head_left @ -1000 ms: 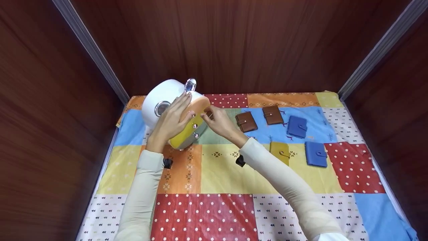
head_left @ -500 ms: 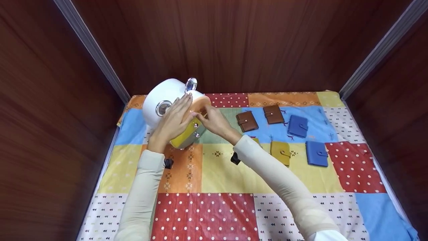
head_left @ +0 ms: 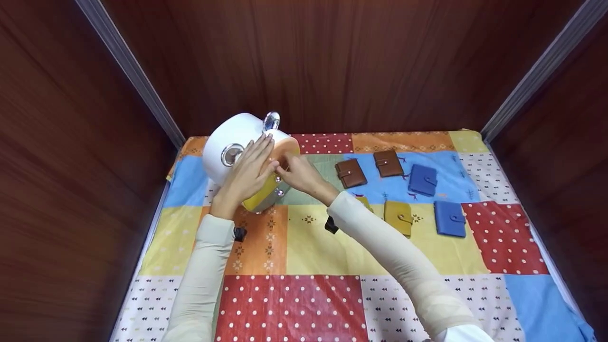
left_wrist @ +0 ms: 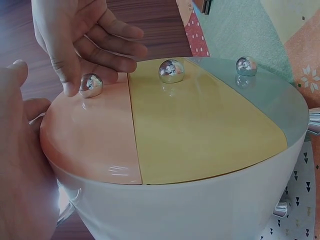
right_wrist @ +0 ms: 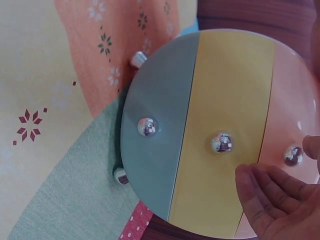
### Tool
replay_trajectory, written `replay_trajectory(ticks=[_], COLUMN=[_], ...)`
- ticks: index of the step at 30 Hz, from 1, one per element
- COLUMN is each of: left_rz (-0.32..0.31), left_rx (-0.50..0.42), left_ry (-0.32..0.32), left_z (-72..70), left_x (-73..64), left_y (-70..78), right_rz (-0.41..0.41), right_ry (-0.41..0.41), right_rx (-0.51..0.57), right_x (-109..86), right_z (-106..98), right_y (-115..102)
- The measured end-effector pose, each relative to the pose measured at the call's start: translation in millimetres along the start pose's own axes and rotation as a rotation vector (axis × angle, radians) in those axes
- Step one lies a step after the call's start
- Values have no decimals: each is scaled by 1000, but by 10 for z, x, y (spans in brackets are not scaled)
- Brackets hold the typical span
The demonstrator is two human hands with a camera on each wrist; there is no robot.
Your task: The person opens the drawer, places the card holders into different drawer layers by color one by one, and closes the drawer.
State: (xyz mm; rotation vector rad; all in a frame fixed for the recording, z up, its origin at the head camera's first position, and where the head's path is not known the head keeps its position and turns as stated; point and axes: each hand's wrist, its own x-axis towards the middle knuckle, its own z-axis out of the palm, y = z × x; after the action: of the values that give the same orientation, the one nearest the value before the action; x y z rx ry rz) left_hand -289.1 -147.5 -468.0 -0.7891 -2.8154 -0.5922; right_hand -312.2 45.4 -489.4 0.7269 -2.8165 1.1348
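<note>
A round white case (head_left: 232, 128) with chrome feet lies tilted at the back left, its front split into orange (left_wrist: 95, 135), yellow (left_wrist: 200, 125) and green panels (left_wrist: 270, 95). Each panel bears a chrome ball knob; all three sit flush in the left wrist view. My left hand (head_left: 244, 171) rests on the white side with straight fingers. My right hand (head_left: 304, 175) is at the orange panel, its thumb and loosely bent fingers on either side of the orange panel's knob (right_wrist: 293, 156). Light shows between knob and fingertips in the right wrist view.
Right of the case lie two brown wallets (head_left: 351, 173), two blue wallets (head_left: 450, 218) and a mustard wallet (head_left: 398, 218). Another mustard one (head_left: 364, 203) shows partly behind my right sleeve. A patchwork cloth (head_left: 313, 237) covers the table. Wood-grain walls (head_left: 323, 66) stand around it.
My right hand has shifted slightly left toward the orange panel's knob. A brown patch beside its fingers is out of sight. The mustard piece behind my sleeve has come into view. My left hand stays put.
</note>
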Motion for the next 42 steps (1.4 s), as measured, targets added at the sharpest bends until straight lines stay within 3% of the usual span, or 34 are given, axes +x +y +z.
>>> replay_trajectory(ticks=[19,30,42], left_rz=[25,4,-6], left_rx=[4,-52,-66], left_ry=[4,23,13], left_z=[-7,5,6], left_x=[-18,-13,-11], left_y=[-10,-15,-8], right_rz=[11,-29,-18], right_ry=[12,59,54], right_rx=[16,-40,-2], right_x=[16,-12,-81], right_z=[65,53,18], right_y=[-29,4,20])
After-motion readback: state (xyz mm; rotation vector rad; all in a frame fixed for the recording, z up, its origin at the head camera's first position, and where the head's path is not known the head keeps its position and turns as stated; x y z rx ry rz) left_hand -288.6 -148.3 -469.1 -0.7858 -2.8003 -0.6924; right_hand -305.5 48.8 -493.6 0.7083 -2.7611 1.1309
